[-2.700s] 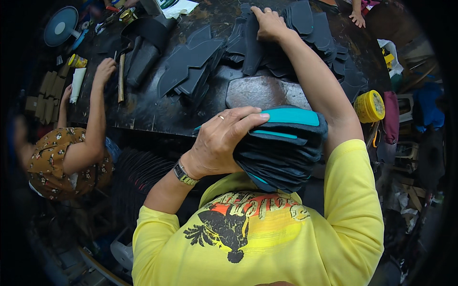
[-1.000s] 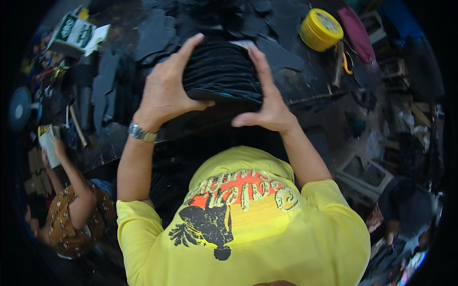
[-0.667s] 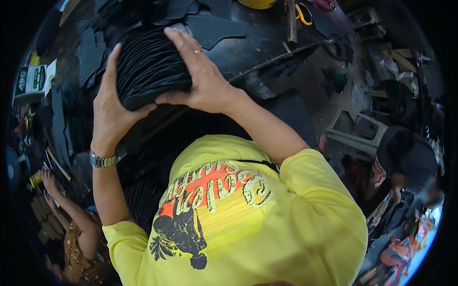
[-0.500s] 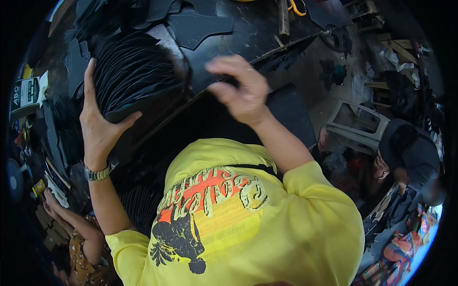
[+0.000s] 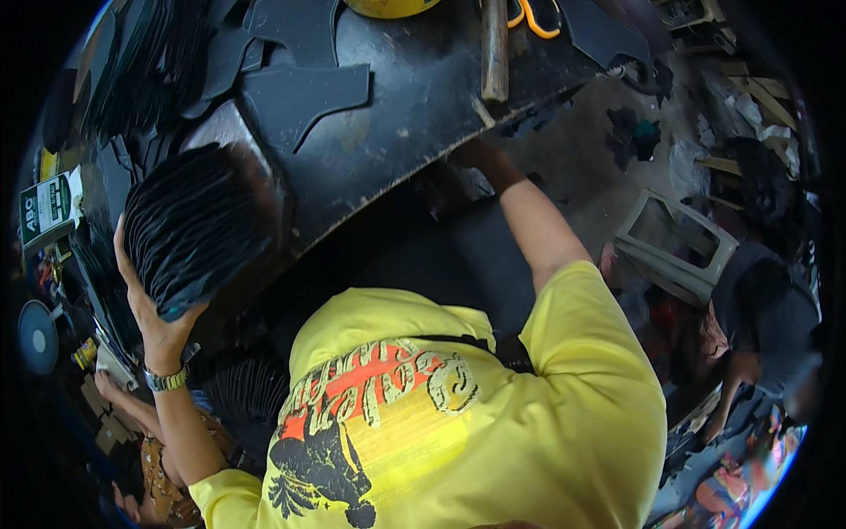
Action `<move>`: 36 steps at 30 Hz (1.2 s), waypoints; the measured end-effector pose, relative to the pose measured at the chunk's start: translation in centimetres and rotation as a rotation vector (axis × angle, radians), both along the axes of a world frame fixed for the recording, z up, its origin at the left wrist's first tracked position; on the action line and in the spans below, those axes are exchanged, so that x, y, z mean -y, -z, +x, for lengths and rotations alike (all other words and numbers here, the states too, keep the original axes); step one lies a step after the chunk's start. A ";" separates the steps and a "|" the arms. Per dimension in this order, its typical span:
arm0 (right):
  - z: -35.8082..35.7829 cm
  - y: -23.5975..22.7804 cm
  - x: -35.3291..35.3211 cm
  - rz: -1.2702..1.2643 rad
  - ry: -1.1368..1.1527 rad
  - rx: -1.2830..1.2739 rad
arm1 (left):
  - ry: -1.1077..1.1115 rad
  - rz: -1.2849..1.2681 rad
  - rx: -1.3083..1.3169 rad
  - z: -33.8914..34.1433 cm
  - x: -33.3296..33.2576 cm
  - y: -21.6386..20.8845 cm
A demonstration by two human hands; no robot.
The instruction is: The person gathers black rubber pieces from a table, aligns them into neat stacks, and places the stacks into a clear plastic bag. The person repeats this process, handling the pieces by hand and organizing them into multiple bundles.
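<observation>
Black, thin, sheet-like pieces, one stack, standing at the near left edge of a dark, scuffed desk, with the left hand clasped around its near left end, thumb and fingers apart. Right hand, well away from the left, low at the desk's edge and in shadow, its closure impossible to tell. Also on the desk: flat dark cut pieces just beyond the stack, a wooden handle, an orange-handled tool and a yellow tub.
</observation>
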State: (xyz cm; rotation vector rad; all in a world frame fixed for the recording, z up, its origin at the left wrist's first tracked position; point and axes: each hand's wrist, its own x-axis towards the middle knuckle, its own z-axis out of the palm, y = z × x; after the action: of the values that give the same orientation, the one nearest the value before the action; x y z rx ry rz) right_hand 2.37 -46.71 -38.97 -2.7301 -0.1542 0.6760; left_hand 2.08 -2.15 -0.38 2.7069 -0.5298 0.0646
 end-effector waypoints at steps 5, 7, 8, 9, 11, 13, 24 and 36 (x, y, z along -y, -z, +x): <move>0.5 6.6 -0.2 -0.095 0.069 -0.141 | -0.044 0.118 0.096 -0.3 -1.2 0.6; -0.2 8.3 0.4 -0.130 0.096 -0.179 | -0.112 0.055 0.042 -1.0 -2.8 1.1; -0.7 9.1 0.7 -0.145 0.109 -0.199 | -0.191 0.021 0.020 -1.4 -3.9 1.4; -1.2 9.9 1.0 -0.160 0.117 -0.215 | -0.301 0.007 -0.016 -1.9 -5.3 1.6; -2.1 11.6 1.5 -0.186 0.133 -0.241 | -0.315 -0.025 0.013 -2.8 -8.9 1.9; -2.8 12.9 1.8 -0.203 0.137 -0.255 | -0.251 0.036 0.092 -4.1 -12.7 2.1; -3.2 11.3 5.0 -0.154 0.085 -0.052 | -0.413 -0.022 -0.058 -5.5 -16.9 2.2; -2.3 -6.8 15.5 -0.332 -0.050 -0.119 | -0.115 0.013 -0.061 0.2 -0.1 -0.4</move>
State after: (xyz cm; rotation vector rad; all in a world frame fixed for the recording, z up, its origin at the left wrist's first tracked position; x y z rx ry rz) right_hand 0.03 -62.24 -32.18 -2.9954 -0.0892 0.9516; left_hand 2.29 -2.03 0.03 2.7407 -0.3580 0.0088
